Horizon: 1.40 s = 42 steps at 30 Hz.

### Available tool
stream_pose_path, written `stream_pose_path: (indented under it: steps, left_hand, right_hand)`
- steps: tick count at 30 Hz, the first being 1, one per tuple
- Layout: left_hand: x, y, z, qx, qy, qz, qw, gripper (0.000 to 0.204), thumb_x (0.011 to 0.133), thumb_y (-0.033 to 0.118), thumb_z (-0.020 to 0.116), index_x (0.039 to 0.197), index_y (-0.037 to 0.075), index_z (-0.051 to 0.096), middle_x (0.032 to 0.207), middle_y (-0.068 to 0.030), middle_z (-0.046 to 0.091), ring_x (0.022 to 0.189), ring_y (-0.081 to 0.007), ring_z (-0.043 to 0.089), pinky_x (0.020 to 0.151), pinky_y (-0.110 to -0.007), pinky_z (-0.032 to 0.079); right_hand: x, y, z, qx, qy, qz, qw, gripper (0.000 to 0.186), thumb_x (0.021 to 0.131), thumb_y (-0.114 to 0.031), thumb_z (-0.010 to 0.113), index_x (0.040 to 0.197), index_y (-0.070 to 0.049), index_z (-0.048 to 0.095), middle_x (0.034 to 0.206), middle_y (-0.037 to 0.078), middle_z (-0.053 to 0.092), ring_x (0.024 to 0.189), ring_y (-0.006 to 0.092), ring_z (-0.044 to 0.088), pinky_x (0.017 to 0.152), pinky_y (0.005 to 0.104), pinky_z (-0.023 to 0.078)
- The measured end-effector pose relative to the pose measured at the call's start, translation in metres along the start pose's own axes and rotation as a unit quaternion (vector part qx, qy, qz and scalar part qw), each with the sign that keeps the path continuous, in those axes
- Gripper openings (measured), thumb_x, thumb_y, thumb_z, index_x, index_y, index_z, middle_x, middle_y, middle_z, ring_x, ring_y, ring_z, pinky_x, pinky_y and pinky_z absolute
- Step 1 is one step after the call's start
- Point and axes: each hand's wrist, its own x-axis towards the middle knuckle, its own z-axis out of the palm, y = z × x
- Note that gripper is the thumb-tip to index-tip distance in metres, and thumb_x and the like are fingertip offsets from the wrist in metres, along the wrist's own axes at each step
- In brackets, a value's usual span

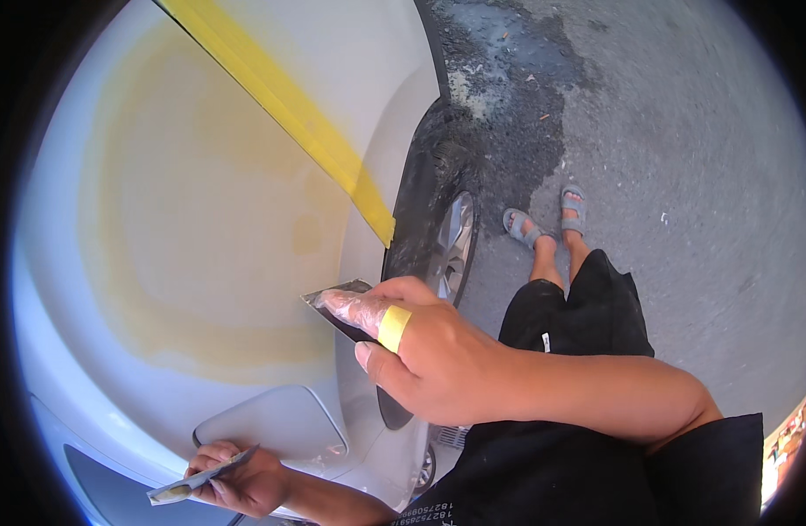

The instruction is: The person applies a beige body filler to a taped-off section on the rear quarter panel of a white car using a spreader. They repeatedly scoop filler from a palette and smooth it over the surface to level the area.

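My right hand (447,359) grips a thin metal putty scraper (356,331), its edge on or close to the car's white body panel (219,228) just beside the wheel arch. Clear plastic wraps one finger of that hand, with a band of yellow tape (394,329) around it. At the lower left, my left hand (245,485) pinches a thin flat plate (201,476) with yellowish paste at its end. This hand is beside the fuel flap (276,422). A sanded, dull patch with yellowish margins covers much of the panel.
Yellow masking tape (289,114) runs diagonally across the panel to the black wheel arch trim (416,175). Below the trim is a wheel (455,245). The grey pavement (683,175) has a dark wet patch (525,79). My sandalled feet (547,219) stand near the wheel.
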Motion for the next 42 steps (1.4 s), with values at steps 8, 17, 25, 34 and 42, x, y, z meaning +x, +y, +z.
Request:
stream_pose_path:
  steps: [8,17,25,34,42]
  left_hand:
    - [-0.007,0.032,0.025,-0.012,0.007,-0.032,0.999,0.033,0.091,0.011,0.043,0.121,-0.001,0.044,0.085,-0.0112,0.048,0.071,-0.0203,0.048,0.062,-0.029,0.041]
    - [-0.045,0.079,0.130,-0.017,0.306,-0.414,0.857,0.051,0.090,0.009,0.056,0.136,0.007,0.034,0.096,-0.0138,0.058,0.082,-0.0193,0.057,0.071,-0.029,0.049]
    - [-0.048,0.055,0.094,-0.125,0.081,-0.200,0.968,0.029,0.094,0.005,0.043,0.123,-0.002,0.039,0.087,-0.0094,0.048,0.070,-0.0125,0.040,0.056,-0.025,0.033]
    - [-0.053,0.021,0.031,-0.070,0.068,-0.138,0.986,0.028,0.090,0.014,0.042,0.116,0.003,0.042,0.091,-0.0129,0.054,0.074,-0.0187,0.049,0.063,-0.031,0.041]
    - [-0.049,0.005,0.034,-0.045,0.117,-0.142,0.982,0.023,0.088,0.015,0.043,0.108,0.002,0.044,0.088,-0.0138,0.053,0.070,-0.0183,0.049,0.060,-0.027,0.040]
  right_hand:
    - [-0.030,0.004,-0.033,0.123,-0.043,-0.104,0.986,0.049,0.091,-0.017,0.049,0.139,-0.006,0.041,0.119,0.016,0.052,0.111,0.0301,0.049,0.094,0.0360,0.041]
    - [-0.055,-0.035,-0.017,0.192,-0.200,-0.222,0.935,0.045,0.088,-0.012,0.058,0.132,-0.008,0.053,0.138,0.007,0.050,0.127,0.0264,0.042,0.102,0.0378,0.035]
    - [-0.048,0.007,-0.027,-0.110,-0.083,-0.243,0.960,0.047,0.081,-0.006,0.063,0.127,-0.012,0.055,0.130,0.000,0.056,0.117,0.0238,0.050,0.090,0.0411,0.039]
    - [0.035,0.017,-0.027,-0.206,0.125,-0.151,0.959,0.047,0.090,-0.008,0.050,0.136,-0.002,0.042,0.104,0.019,0.058,0.114,0.0364,0.046,0.092,0.0448,0.040]
    - [0.019,0.007,0.014,-0.189,0.088,-0.128,0.970,0.060,0.078,-0.006,0.058,0.135,-0.003,0.041,0.136,0.012,0.048,0.117,0.0323,0.044,0.084,0.0498,0.038]
